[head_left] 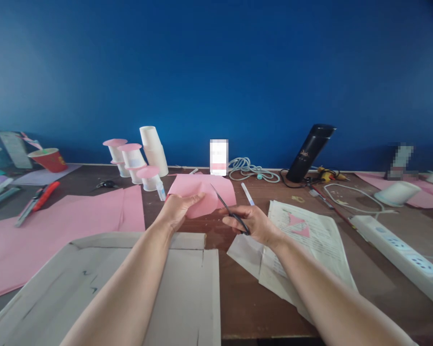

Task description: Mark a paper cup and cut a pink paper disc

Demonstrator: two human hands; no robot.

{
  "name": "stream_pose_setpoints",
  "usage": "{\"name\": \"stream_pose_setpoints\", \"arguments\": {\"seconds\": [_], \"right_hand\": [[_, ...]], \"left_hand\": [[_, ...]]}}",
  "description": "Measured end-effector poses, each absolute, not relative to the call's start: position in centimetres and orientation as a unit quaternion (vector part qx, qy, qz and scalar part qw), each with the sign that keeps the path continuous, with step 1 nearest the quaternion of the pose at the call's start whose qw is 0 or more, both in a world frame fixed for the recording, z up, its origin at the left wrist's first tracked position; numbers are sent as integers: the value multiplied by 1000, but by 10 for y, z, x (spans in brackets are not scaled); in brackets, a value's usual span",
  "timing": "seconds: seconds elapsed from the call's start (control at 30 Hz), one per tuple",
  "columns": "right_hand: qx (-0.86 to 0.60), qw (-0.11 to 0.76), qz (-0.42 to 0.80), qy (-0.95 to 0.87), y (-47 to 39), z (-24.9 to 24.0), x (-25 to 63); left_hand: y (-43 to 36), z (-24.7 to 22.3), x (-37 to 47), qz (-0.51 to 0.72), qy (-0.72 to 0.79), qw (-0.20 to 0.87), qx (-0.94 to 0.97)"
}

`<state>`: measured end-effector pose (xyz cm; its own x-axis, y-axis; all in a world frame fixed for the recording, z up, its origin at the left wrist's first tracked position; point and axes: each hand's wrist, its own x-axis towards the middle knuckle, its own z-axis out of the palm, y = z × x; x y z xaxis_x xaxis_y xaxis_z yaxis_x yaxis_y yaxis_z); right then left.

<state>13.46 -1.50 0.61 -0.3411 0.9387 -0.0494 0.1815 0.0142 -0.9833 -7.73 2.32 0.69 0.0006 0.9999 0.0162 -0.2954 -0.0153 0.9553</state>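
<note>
A brown tabletop (247, 307) carries a cardboard tray (193, 293) at its near edge. Toward the far edge, a pink paper sheet (224, 192) is pinched in the left hand (180, 207); the right hand (255, 222) grips black scissors (231, 212), blade over the sheet.

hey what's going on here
A person's left hand holds pink paper up over the table, thumb on top. The right hand grips scissors, blades at the paper. Beyond, to the left, stand white cups topped with pink discs; pink scraps lie on a printed sheet at right.
</note>
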Motion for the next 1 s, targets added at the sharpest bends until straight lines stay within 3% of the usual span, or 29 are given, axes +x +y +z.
{"name": "stream_pose_setpoints", "arguments": {"seconds": [1.0], "right_hand": [[-452,333,522,-642,-13,5,140]], "left_hand": [[25,5,-82,564,383,570,459]]}}
